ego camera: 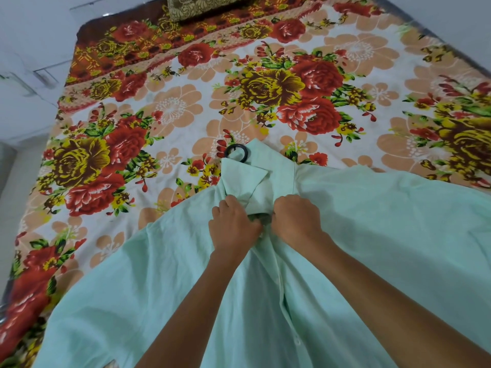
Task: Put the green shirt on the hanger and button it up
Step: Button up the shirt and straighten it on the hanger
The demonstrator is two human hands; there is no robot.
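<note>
A pale green shirt (372, 235) lies spread on the bed, collar pointing away from me. A black hanger hook (237, 152) sticks out above the collar (244, 179); the rest of the hanger is hidden inside the shirt. My left hand (232, 225) and my right hand (296, 221) meet just below the collar, fingers curled into the fabric at the top of the front placket. The fingertips are tucked under the cloth, so the button there is hidden. Small white buttons (297, 341) run down the placket toward me.
The bed is covered by a floral sheet (265, 88) with red and yellow roses. A brown patterned pillow (212, 6) sits at the far end. White floor (26, 62) shows along the left side, and the bed's right edge (451, 41) runs diagonally.
</note>
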